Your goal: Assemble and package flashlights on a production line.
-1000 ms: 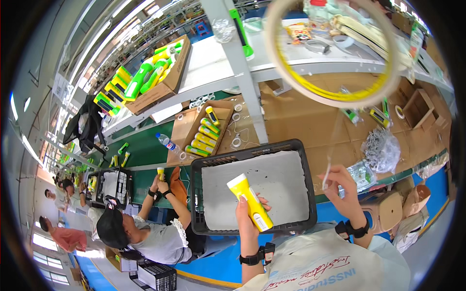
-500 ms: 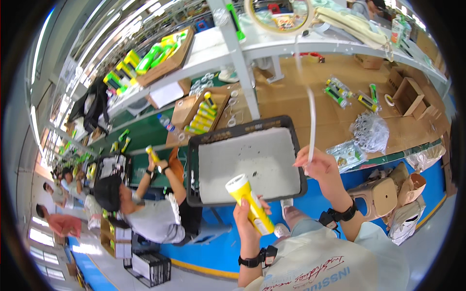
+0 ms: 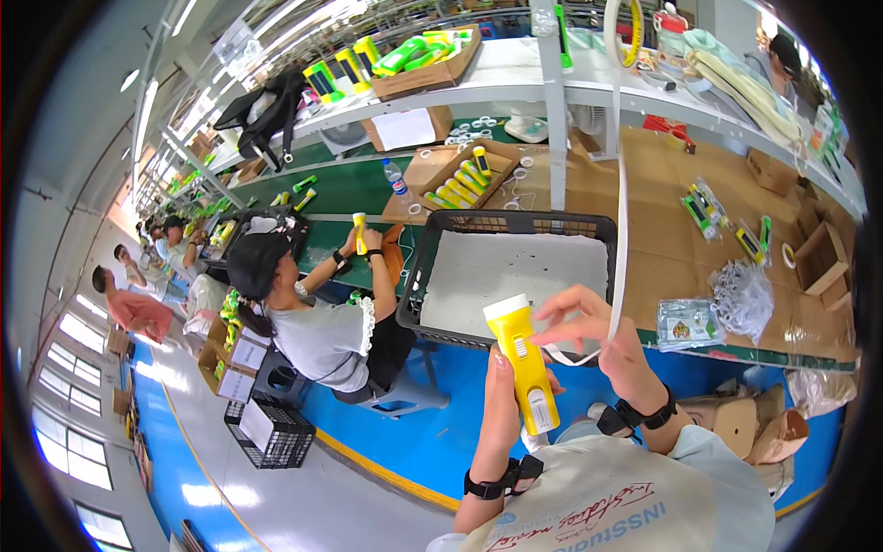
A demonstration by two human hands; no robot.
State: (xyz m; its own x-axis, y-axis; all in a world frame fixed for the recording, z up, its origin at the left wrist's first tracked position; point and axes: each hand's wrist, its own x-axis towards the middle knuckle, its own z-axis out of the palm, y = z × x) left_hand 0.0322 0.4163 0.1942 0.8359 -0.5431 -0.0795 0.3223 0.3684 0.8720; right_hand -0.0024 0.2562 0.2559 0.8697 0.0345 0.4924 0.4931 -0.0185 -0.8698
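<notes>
My left hand (image 3: 499, 405) is wrapped round a yellow flashlight (image 3: 524, 363) with a white head, held upright with its white slide switch towards me. Right beside the flashlight's head is my right hand (image 3: 614, 345), its index finger stretched towards it. A narrow white strip (image 3: 623, 212) runs down from the top of the view into my right hand and curls out below its fingers near the flashlight. The exact pinch on the strip is partly hidden. Behind both hands stands a black plastic crate (image 3: 609, 225) with a grey sheet inside.
A cardboard tray (image 3: 501, 175) of yellow flashlights sits beyond the crate. To the right, bagged flashlights (image 3: 704, 212), a bag of white rings (image 3: 740, 299) and flat packets (image 3: 688, 324) lie on cardboard. A co-worker (image 3: 322, 322) at the left holds another flashlight. A stool (image 3: 722, 419) stands at the lower right.
The view has swung left. My left hand has turned the flashlight more upright, switch side showing. My right hand has come close to its head, bringing the strip, whose end now curls beneath.
</notes>
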